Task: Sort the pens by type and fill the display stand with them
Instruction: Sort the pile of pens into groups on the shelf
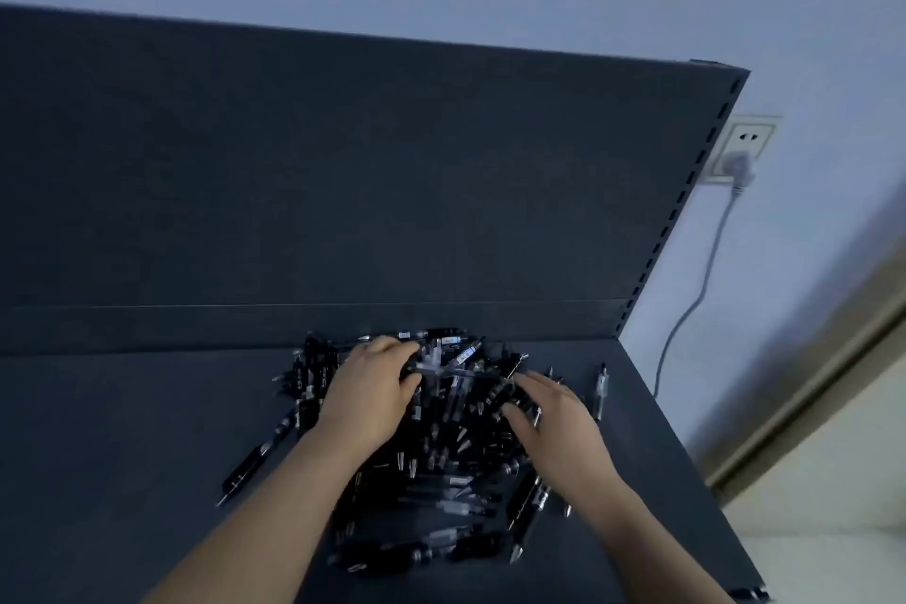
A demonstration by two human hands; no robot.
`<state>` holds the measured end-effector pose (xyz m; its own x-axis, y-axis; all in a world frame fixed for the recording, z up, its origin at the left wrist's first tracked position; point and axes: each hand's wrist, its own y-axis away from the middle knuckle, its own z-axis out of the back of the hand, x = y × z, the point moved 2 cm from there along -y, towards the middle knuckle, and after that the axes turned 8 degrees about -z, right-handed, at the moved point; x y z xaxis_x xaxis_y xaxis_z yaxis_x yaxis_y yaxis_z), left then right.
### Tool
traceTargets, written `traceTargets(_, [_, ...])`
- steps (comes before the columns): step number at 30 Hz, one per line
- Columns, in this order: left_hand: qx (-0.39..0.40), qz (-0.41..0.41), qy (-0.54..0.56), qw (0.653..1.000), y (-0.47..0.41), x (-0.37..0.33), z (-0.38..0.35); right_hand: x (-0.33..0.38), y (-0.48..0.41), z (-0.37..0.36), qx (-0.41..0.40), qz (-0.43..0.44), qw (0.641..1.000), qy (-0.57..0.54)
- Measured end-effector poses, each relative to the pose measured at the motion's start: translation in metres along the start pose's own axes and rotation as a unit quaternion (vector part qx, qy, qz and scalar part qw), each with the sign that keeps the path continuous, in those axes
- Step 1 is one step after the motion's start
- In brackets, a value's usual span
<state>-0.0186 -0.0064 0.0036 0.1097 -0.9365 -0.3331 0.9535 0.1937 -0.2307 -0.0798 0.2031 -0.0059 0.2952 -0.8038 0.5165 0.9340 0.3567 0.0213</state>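
Both hands are in the pile of pens (pixel 441 446), a black-and-clear heap on the dark shelf (pixel 122 456), right up against its back panel (pixel 294 172). The left hand (pixel 372 392) has its fingers (pixel 402 351) curled into the top of the heap, though the blur hides whether they grasp a pen. The right hand (pixel 554 417) lies flat with its fingers released and spread over the pens, and one stray black pen (pixel 255 459) sits off to the left.
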Motion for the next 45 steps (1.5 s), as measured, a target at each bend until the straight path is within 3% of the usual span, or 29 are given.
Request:
traceTargets(7, [0.016,0.007,0.043,0.999,-0.011,0.005,-0.004,-0.002,-0.012,-0.008,0.028,0.022,0.999,-0.027])
traceTargets(10, [-0.056,0.027,0.133,0.989,0.000,0.008,0.011,0.000,-0.016,-0.009,0.027,0.022,0.999,-0.024])
traceTargets(14, [-0.172,0.090,0.243,0.950,0.019,0.010,0.025,0.008,-0.022,-0.015,0.017,0.025,1.000,-0.003])
traceTargets(20, [-0.224,0.145,0.306,0.914,0.031,0.025,0.027,0.029,-0.033,-0.027,0.007,0.010,0.998,0.054])
traceTargets(25, [-0.188,0.181,0.391,0.882,0.038,0.027,0.026,0.034,-0.041,-0.032,0.014,-0.006,0.999,0.042])
traceTargets(30, [-0.143,0.214,0.388,0.885,0.042,0.032,0.018,0.030,-0.041,-0.030,0.005,-0.005,1.000,0.017])
traceTargets(34, [-0.087,0.208,0.354,0.908,0.044,0.034,0.012,0.033,-0.040,-0.031,-0.001,0.006,1.000,-0.006])
traceTargets(45, [-0.083,0.226,0.353,0.904,0.054,0.040,0.007,0.038,-0.057,-0.052,0.015,-0.033,0.999,-0.010])
